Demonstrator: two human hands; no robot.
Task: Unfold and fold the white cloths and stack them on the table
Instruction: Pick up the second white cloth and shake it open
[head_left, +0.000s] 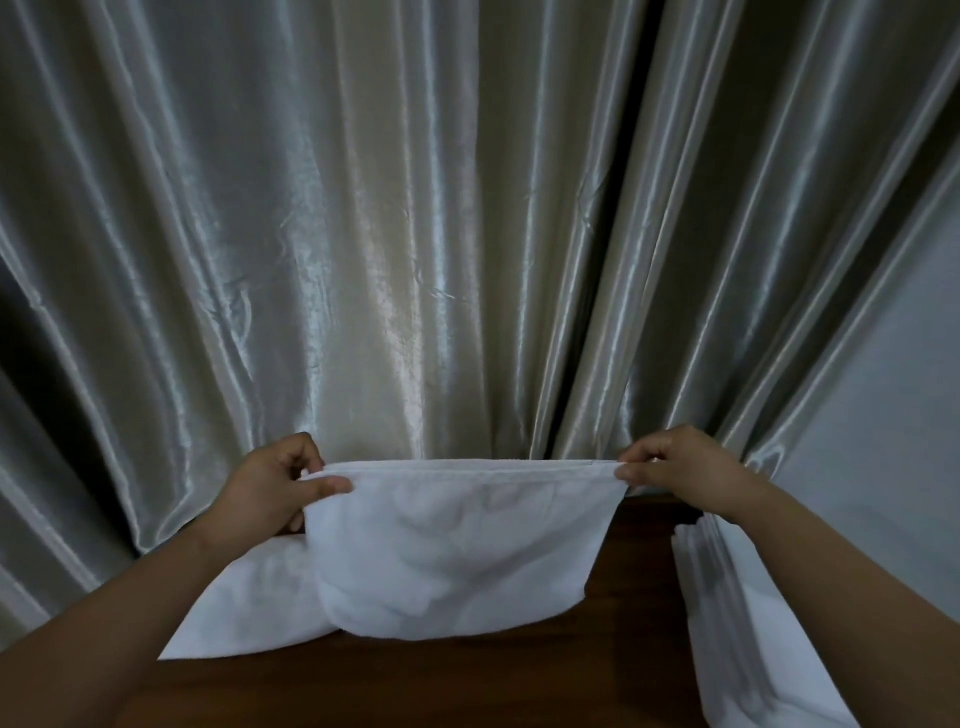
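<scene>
Now, left hand (275, 488): at about 7 o'clock in the view, thumb and curled fingers pinching the left top corner of the held cloth; its forearm comes in from the lower left corner.
Right hand (675, 473): at about 5 o'clock, thumb and forefinger pinching the right top corner of the same cloth; its forearm comes in from the lower right corner.
Held cloth (457, 545): white, at 6 o'clock between the two hands. Its top edge is pulled nearly straight and level, with more than one layer showing along it. The body hangs in a soft sag, and the bottom reaches the table and overlaps the flat cloth.
Flat cloth (244, 608): white, lying on the table at 7 o'clock below the left wrist, its right part covered by the held cloth.
Stack of cloths (727, 623): white and folded, at 4 to 5 o'clock on the right part of the table, layered edges facing the held cloth. A strip of bare wood lies between the two, the right forearm crosses above the stack, and the pile runs out of the bottom edge.
Table (467, 686): dark brown wood, across the bottom at 6 o'clock.
Curtain (415, 234): shiny pale grey-beige in long pleats, filling the view from 9 through 12 to 2 o'clock, right behind the table.
Wall (883, 415): plain and pale, at 3 o'clock, right of the curtain.
</scene>
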